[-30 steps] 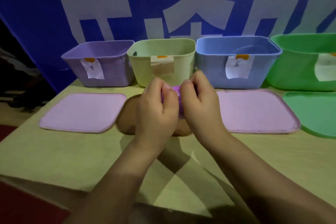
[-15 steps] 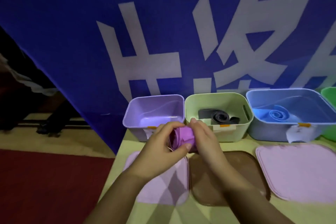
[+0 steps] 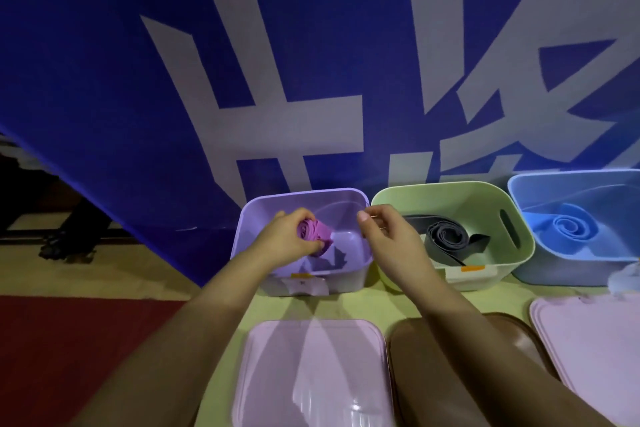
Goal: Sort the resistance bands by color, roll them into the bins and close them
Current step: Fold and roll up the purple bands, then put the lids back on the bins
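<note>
The left hand holds the rolled purple band inside the purple bin, its grip curled round the roll just above the bin floor. The right hand hovers over the rim between that bin and the green bin, fingers loosely bent and holding nothing. A dark band lies coiled in the green bin, a blue roll in the blue bin, and three lids lie on the surface in front.

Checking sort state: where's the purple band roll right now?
Head view, left of centre: the purple band roll is gripped in the left hand inside the purple bin, left of the green bin.
</note>
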Motion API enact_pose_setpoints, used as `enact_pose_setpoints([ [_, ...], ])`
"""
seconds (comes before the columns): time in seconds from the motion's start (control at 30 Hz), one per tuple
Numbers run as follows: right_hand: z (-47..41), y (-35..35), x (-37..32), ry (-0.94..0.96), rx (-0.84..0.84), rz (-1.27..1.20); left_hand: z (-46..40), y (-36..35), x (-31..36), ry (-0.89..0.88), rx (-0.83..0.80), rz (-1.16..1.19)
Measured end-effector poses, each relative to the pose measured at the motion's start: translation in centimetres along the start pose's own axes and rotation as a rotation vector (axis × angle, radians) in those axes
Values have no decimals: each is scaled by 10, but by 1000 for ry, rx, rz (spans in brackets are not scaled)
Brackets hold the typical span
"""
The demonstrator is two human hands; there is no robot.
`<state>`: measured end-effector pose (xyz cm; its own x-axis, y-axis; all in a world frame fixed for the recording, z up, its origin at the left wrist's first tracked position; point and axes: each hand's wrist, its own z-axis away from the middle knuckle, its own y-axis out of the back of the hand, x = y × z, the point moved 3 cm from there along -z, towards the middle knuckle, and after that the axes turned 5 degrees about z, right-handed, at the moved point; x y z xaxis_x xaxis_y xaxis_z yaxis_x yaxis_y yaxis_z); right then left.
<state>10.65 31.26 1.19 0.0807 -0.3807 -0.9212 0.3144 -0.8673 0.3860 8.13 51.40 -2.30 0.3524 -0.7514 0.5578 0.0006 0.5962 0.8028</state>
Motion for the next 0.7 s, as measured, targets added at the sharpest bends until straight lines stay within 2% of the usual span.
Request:
enact_pose_setpoints([
  [0.13, -22, -11, 10, 36, -36, 94, -37, -21, -16, 37, -182, -208],
  [0.3, -41, -23, 23, 36, -70, 168, -55, -46, -30, 31, -353, -350],
  [0.53, -46, -18, 28, 83, -57, 184, -53, -61, -28, 57, -413, -432],
  [0.7, -41, -15, 23, 109, -64, 188, -45, -55, -29, 148, -470, -326],
])
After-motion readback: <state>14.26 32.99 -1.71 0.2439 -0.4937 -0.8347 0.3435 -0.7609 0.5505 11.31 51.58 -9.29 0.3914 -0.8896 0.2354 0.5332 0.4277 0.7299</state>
